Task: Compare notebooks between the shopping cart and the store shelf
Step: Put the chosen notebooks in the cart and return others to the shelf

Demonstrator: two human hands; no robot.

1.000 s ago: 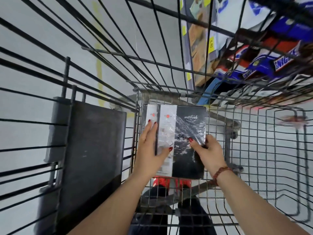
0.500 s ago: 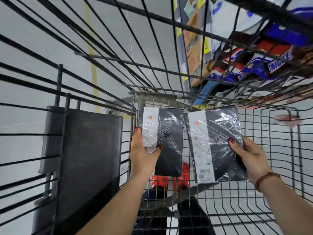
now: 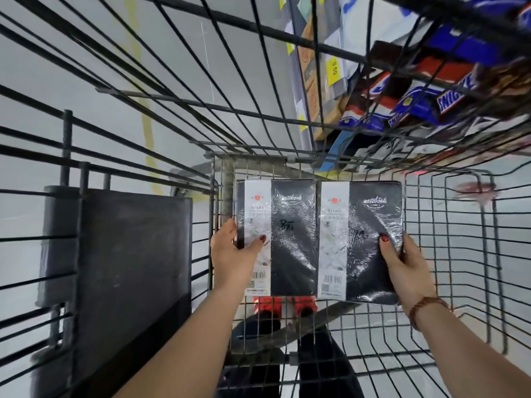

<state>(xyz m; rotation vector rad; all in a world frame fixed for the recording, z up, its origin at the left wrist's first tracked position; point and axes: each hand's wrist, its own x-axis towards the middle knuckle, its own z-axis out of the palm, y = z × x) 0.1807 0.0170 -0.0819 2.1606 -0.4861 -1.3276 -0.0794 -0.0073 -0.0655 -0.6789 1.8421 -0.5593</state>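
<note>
- Presently, the left hand (image 3: 230, 251) is clamped on the left black shrink-wrapped notebook with a white label band (image 3: 277, 239), thumb on the front cover, remaining fingers hidden behind.
- Likewise, the right hand (image 3: 408, 271) is closed on the right black shrink-wrapped notebook with a white label band (image 3: 362, 242), thumb pressed to the cover near the outer edge.
- Both notebooks are held upright, side by side, inner edges touching or very nearly so, above the grey wire shopping cart basket (image 3: 448, 254).
- Judgement on the step: comparison is best served by keeping both covers level and facing the eye, with the thumbs clear of the printed bands and barcodes; the film glares, so a slight tilt may be needed to read the labels.
- Cart contents: none can be made out in the basket section below the notebooks; a dark grey flat panel (image 3: 129, 268) stands at the left side.
- Overhead wire rack (image 3: 431, 90): holds blue, red and brown candy bar packs (image 3: 425, 101), lying at angles.
</note>
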